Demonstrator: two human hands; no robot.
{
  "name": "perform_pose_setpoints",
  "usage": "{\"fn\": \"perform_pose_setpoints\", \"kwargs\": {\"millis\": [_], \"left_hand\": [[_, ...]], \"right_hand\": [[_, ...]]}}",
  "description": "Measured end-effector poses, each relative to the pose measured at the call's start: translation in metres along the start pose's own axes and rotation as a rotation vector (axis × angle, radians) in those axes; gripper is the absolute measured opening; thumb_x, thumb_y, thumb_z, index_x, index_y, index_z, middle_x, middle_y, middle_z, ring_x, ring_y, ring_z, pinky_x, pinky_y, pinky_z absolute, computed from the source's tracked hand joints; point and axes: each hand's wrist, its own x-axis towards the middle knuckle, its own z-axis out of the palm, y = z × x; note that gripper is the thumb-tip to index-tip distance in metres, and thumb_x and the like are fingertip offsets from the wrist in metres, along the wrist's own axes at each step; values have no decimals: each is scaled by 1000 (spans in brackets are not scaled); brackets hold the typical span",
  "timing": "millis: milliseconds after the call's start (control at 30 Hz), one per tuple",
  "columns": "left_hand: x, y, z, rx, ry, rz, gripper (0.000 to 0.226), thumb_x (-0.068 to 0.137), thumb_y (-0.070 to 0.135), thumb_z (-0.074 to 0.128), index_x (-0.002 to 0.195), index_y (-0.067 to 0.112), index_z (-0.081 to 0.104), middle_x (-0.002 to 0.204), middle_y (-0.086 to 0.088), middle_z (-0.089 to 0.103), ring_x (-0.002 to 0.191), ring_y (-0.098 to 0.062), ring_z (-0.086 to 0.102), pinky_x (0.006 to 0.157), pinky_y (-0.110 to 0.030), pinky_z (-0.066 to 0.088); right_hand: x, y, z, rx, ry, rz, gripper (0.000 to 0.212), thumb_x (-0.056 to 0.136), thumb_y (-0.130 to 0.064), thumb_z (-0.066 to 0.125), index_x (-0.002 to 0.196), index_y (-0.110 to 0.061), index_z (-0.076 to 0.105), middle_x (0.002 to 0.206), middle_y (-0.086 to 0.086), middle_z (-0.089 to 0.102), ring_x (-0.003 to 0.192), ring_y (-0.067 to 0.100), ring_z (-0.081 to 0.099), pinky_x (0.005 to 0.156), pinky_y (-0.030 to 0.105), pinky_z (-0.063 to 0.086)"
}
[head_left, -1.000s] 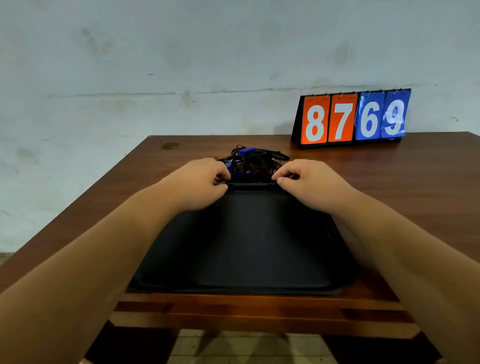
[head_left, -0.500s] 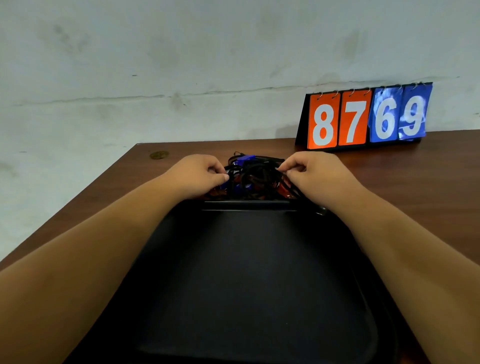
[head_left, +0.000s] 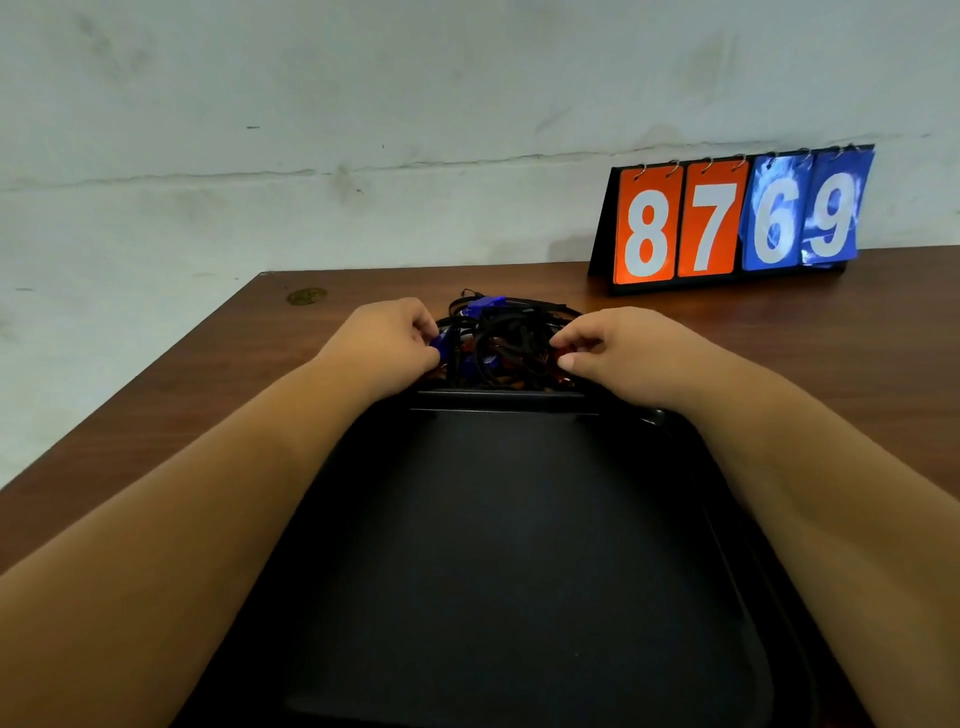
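both hands in the tangled cable pile (head_left: 501, 343) just past the black tray's (head_left: 519, 545) far rim: left hand (head_left: 387, 340) pinches a blue connector, right hand (head_left: 618, 353) pinches a red-tipped lead

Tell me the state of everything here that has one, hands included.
Left hand, pinching a blue piece of the cord tangle.
Right hand, pinching a red piece of it.
Cord tangle, heaped, past the tray's far rim.
Tray, flat on the table.
Scoreboard, upright, showing 8769.
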Motion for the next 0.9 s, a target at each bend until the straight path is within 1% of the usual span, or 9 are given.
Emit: {"fn": "perform_pose_setpoints", "kwargs": {"millis": [133,200,333,467,567,667,767,833,900], "left_hand": [[-5,0,1,-62,4,-34,19,94,17,70,110,28,70,96,6,75,92,-14,70,69,-23,47],[-7,-1,0,-85,-2,-39,18,95,17,71,110,29,70,95,6,75,90,-13,70,68,-23,45],[-7,-1,-6,-152,-33,-59,15,97,18,75,109,26,73,96,4,77,88,-14,72,72,-25,49],[-6,-2,-15,-197,-76,-89,11,95,20,80,104,25,77,97,2,79,95,-20,75,85,-33,59],[-7,0,-20,-208,-74,-102,10,96,18,80,104,22,77,96,2,80,85,-14,76,68,-24,53],[-10,4,-24,-205,-77,-106,10,97,14,78,105,20,76,96,-1,81,75,-11,73,61,-22,51],[-10,8,-28,-126,-64,-68,12,96,18,77,107,23,77,100,0,79,95,-21,73,80,-35,58],[-12,11,-31,-87,-63,-74,18,99,18,74,116,23,79,106,0,77,102,-22,71,95,-42,58],[-13,11,-34,-92,-61,-91,26,102,16,70,125,22,78,109,-2,76,105,-26,71,102,-47,58]], "right_hand": [[0,-1,-1,-7,-41,-1,47,105,-34,70,151,-35,61,139,-4,64,123,16,59,101,30,46],[1,1,0,-5,-15,-6,45,103,-35,72,147,-35,64,133,-6,64,121,15,59,99,30,47],[4,5,4,-31,51,-26,29,101,-39,74,130,-35,70,116,-8,64,110,16,62,89,31,50],[5,6,8,-33,110,-27,20,98,-44,77,110,-38,62,121,-6,56,112,19,58,99,41,56],[6,7,7,-28,113,-9,14,98,-35,78,98,-37,65,123,-5,57,117,22,57,105,47,55],[5,7,7,-9,103,27,17,100,-29,77,109,-39,67,125,-8,63,125,23,57,112,52,50],[7,8,8,-11,99,46,39,101,-29,76,136,-41,66,140,-5,66,135,24,56,118,54,45],[9,7,7,-39,104,42,36,103,-32,73,138,-37,69,140,-2,65,133,26,57,116,53,48],[11,9,6,-69,160,29,28,103,-38,71,131,-40,71,136,-2,61,130,26,54,112,51,50]]}}
